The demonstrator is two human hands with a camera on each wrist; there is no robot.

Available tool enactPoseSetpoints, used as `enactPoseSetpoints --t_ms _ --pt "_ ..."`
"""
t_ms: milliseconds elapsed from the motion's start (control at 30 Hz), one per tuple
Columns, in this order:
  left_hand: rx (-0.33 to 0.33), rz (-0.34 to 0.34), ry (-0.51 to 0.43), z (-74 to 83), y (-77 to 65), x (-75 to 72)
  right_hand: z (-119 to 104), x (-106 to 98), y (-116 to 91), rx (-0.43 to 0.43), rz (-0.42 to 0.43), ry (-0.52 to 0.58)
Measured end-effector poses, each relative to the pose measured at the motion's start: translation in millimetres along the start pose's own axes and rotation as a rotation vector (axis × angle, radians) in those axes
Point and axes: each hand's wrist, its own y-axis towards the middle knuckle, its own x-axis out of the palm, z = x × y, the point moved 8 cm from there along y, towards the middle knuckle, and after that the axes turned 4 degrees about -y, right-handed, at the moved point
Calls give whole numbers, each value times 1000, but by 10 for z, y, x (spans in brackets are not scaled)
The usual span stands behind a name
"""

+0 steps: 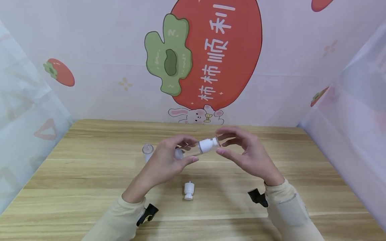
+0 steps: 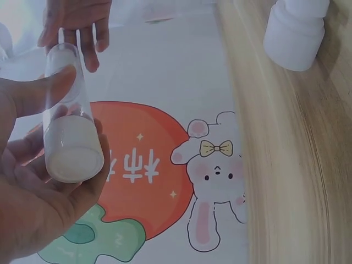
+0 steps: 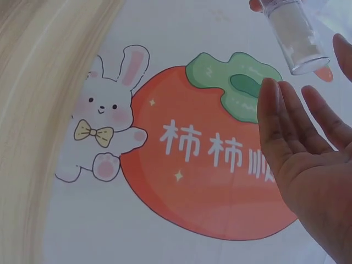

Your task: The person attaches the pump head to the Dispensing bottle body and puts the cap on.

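Note:
My left hand (image 1: 167, 159) holds a clear bottle (image 1: 207, 145) between thumb and fingers above the table. The bottle is tilted, with a white part inside each end and a see-through middle; the left wrist view shows its round white end close up. My right hand (image 1: 248, 154) is held around the bottle's right end, fingers bent slightly; in the right wrist view the fingertips (image 3: 269, 91) stand apart from it. A small white pump head (image 1: 189, 190) lies on the table below the hands, and it also shows as a white piece (image 2: 295, 36) in the left wrist view.
Another clear-topped bottle (image 1: 147, 149) stands behind the left hand, partly hidden by it. The wooden table (image 1: 90, 201) ends at a white backdrop (image 1: 105, 77) printed with a red persimmon and a rabbit. Similar sheets hang along both sides.

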Motion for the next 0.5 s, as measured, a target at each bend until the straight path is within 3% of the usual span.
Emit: enactPoseSetpoints --t_ms 200,500 --pt "-134 75 -147 -106 8 -111 -2 -59 6 22 28 -23" --pt "-219 131 -298 -228 13 -161 1 -80 -3 26 46 -45"
